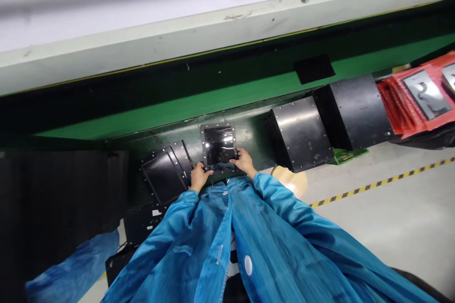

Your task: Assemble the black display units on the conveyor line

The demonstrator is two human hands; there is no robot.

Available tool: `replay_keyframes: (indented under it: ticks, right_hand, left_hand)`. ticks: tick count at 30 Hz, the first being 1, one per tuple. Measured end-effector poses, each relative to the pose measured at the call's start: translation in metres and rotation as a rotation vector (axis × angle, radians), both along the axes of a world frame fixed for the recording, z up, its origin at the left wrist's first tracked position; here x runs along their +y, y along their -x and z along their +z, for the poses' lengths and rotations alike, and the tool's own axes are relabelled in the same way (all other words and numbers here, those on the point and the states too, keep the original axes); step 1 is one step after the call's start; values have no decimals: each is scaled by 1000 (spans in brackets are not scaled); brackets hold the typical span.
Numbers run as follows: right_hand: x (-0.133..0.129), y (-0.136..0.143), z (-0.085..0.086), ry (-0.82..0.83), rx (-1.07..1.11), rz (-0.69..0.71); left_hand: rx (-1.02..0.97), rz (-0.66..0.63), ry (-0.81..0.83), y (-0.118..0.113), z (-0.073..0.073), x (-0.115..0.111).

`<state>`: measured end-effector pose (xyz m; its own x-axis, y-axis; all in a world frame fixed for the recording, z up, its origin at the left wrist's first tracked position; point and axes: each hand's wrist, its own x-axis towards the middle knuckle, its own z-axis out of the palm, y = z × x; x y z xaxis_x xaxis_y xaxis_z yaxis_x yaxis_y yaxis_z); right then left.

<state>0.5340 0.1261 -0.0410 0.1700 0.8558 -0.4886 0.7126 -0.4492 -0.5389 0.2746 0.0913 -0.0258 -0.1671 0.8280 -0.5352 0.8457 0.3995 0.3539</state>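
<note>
The framed panel point(218, 146), black with a glossy dark window and light studs around its border, lies on the dark green worktop point(253, 139) in front of the person, its near edge close to the blue coat point(220, 220). The left hand point(199, 177) reaches forward to the near left corner of the framed panel, back of the hand up, fingers bent at the side edge and thumb stretched inward along the near edge. The right hand point(244, 162) comes in from the other side, angled inward, with its fingers curled about the right edge and its thumb on the near right part of the front. Both hands are partly closed, gripping only the framed panel; both arms reach forward, sleeved to the wrist.

To the right of the framed panel, well apart, stands a studded black box point(302, 132), and beyond it a second black box point(360, 111); what is inside either cannot be told. A green board point(350, 156) shows under their near side. Farther right lies red bubble wrap point(398, 104) with a grey plate point(427, 94) on it. Left of the framed panel, overlapping studded black panels point(166, 175) lie tilted near the left hand. Beyond it to the right is a flat black sheet point(314, 69); nearer the person on the right, a round wooden seat point(291, 182).
</note>
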Motion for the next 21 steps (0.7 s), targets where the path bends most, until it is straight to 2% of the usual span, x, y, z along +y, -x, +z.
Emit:
replay_keyframes:
  ticks: [4,9,15,21]
  right_hand:
    - [-14,-16,-5,98,-23,56]
    - [-14,-33,-5,111,-10,58]
    - [-15,-33,-6,106,-24,-3]
    - [-18,-30,-14,113,-50,28]
  left_hand:
    - [32,-74,111,2,1,-12]
    - [-36,-28,222,-8,-2,-1]
    - [0,2,283,-14,1,2]
    - [17,21,302,-18,0,0]
